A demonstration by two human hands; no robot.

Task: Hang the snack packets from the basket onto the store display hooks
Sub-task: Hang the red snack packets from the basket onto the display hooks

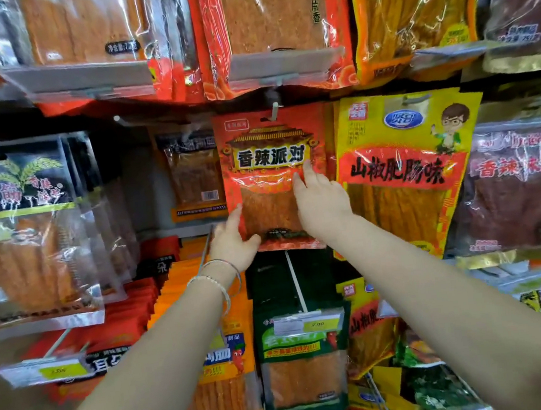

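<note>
Upward from left hand (232, 239) — red packet (267, 185), behind flat right hand (321, 205).

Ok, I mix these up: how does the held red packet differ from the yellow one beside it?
The red packet is smaller and ends higher than the yellow packet. Red shows a palace roof; yellow shows a cartoon figure. The left hand holds the red one's corner and the right hand presses its front; neither hand holds the yellow one. Both have clear windows showing orange strips.
</note>
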